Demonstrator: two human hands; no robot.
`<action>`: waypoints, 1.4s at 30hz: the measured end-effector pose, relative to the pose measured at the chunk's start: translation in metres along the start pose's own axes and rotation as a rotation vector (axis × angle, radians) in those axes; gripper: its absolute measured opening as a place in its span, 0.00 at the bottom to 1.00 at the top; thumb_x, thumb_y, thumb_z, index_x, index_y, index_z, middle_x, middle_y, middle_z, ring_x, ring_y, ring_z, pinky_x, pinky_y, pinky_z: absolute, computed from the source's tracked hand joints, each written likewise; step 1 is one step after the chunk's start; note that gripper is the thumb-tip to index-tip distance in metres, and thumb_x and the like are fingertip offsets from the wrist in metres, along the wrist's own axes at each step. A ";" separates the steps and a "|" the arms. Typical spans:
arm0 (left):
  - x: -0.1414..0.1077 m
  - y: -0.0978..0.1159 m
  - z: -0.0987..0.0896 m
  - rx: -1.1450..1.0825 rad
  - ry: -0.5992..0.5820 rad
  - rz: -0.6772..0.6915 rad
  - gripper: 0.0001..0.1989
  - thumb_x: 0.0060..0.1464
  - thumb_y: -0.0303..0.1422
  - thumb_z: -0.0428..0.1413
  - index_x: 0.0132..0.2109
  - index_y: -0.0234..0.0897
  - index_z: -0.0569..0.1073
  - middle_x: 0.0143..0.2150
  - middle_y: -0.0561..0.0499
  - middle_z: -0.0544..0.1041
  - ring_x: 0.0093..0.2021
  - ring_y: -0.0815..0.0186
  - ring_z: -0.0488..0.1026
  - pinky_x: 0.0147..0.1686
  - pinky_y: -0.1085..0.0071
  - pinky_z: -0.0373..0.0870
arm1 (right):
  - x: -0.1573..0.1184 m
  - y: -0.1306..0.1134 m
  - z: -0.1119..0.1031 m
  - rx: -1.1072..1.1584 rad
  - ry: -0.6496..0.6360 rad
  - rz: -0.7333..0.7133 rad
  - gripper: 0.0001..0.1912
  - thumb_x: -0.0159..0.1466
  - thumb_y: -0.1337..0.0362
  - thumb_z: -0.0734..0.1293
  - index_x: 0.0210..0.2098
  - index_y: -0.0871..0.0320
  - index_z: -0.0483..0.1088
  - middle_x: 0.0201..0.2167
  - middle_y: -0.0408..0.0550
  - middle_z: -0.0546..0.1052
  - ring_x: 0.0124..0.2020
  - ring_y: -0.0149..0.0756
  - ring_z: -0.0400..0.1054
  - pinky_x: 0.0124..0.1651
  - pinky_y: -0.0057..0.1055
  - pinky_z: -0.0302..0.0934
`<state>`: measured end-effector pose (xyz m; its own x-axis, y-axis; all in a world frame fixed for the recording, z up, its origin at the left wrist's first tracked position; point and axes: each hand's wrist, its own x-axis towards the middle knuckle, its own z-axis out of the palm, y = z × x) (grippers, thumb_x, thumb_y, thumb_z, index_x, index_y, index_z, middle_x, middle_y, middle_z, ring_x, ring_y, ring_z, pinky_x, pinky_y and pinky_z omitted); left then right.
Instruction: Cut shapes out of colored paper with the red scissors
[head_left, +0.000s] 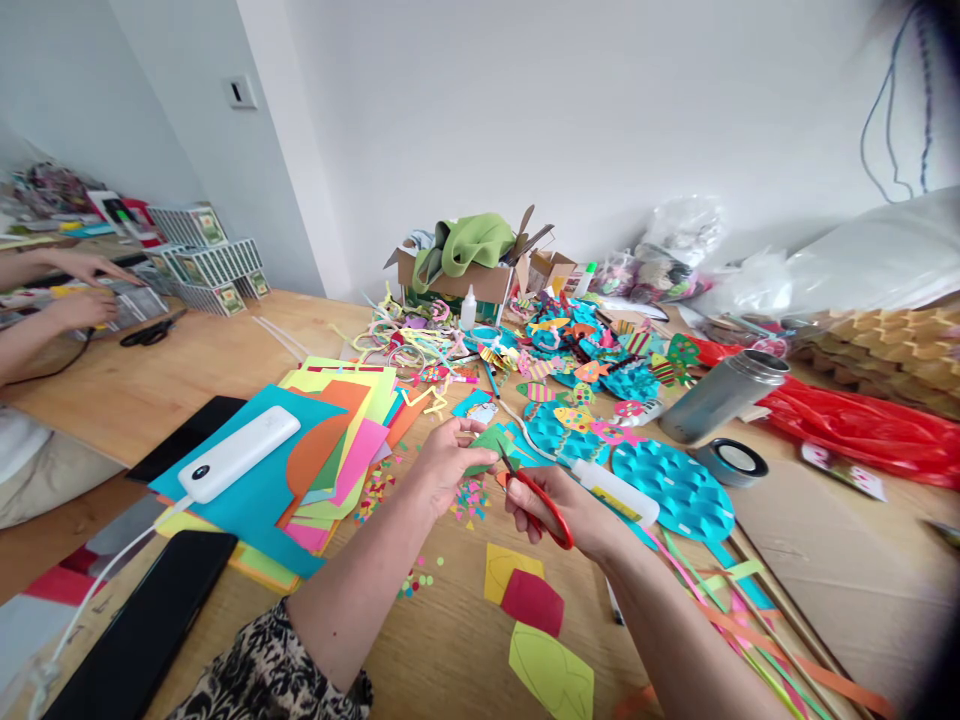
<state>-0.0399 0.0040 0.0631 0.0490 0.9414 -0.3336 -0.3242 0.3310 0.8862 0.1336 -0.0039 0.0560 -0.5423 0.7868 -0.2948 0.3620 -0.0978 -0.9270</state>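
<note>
Between the thumb and fingers of my left hand (pixel 448 462) is a small piece of green paper (pixel 487 450). My right hand (pixel 553 505) grips scissors with red handles (pixel 561 532), their dark blades meeting the edge of that paper. Below my hands lie a yellow paper piece (pixel 501 572) with a drawn outline, a dark red paper piece (pixel 534 600) and a lime paper piece (pixel 553 668) with a drawn fish-like shape. Tiny coloured paper bits (pixel 471 500) are scattered under and beside my hands.
Stacked coloured paper (pixel 360 450) bears a white power bank (pixel 247 450) at left, near a black phone (pixel 150 630). At right are a glue bottle (pixel 619 495), turquoise discs (pixel 671 490), a tilted metal flask (pixel 724 390) and cardboard (pixel 847 570). Another person's hands (pixel 82 285) work far left.
</note>
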 end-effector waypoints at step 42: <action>0.000 0.003 -0.001 0.077 0.006 -0.016 0.20 0.38 0.21 0.60 0.41 0.36 0.67 0.23 0.56 0.74 0.22 0.70 0.71 0.26 0.74 0.64 | 0.002 0.003 -0.002 0.010 0.013 0.049 0.31 0.52 0.35 0.68 0.25 0.59 0.65 0.15 0.41 0.70 0.14 0.25 0.62 0.16 0.20 0.51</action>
<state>-0.0415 0.0048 0.0660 0.0475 0.9356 -0.3498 -0.2498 0.3502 0.9028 0.1349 -0.0018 0.0534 -0.5141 0.7886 -0.3373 0.3803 -0.1430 -0.9138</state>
